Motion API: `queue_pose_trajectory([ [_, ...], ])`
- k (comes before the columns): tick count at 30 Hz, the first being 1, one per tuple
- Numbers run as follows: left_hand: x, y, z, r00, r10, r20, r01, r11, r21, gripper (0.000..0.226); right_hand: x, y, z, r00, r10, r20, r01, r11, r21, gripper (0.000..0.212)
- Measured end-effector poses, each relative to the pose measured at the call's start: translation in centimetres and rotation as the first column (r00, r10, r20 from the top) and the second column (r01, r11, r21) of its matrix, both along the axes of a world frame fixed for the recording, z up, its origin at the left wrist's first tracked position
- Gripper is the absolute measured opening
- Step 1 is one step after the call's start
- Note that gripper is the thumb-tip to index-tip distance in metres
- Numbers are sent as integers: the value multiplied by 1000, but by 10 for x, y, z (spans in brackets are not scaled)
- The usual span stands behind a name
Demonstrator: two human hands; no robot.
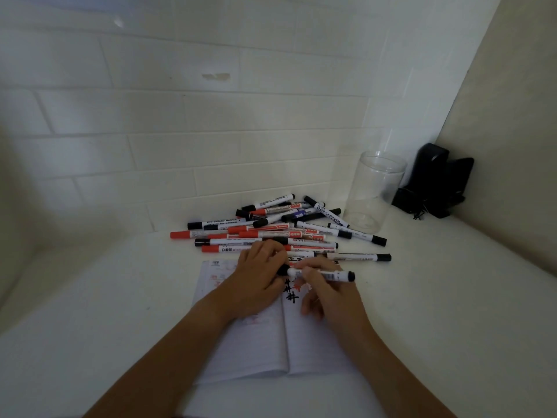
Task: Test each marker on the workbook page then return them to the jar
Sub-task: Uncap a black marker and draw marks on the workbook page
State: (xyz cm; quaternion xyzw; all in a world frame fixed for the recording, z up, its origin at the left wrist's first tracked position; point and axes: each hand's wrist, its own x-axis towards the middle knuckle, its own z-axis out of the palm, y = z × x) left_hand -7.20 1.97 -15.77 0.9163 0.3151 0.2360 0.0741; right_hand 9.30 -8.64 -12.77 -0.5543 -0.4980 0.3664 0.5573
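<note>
Over the workbook [247, 351], the right hand [325, 294] gripped a marker [319, 273]; the left hand [259, 279] pinched its black cap end. Beyond the workbook stood the jar [372, 191].

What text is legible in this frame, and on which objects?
"WHITEBOARD MARKER": on the white barrel of the black-capped marker at the pile's left edge.
"WHITEBOARD": on the red-capped marker near the top of the pile.
Other marker labels, including the white black-capped marker in the right hand: too small or blurred.
Open white workbook: black and red handwritten strokes, unreadable.
</note>
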Motion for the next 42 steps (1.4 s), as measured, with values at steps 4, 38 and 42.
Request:
queue_pose_trajectory([
  [4, 0, -2, 2, 998, -29, 47, 29, 1000, -8, 25, -1, -4, 8, 994, 97, -54, -99, 995, -23, 29],
  [38, -8, -13, 18, 933, -119, 340, 203, 954, -221, 40, 18, 21, -18, 553, -44, 832, -48, 995, 85, 48],
  [42, -11, 1, 4, 973, -60, 222, 78, 994, -71, 23, 22, 18, -27, 470, -137, 872, 1, 988, 155, 42],
])
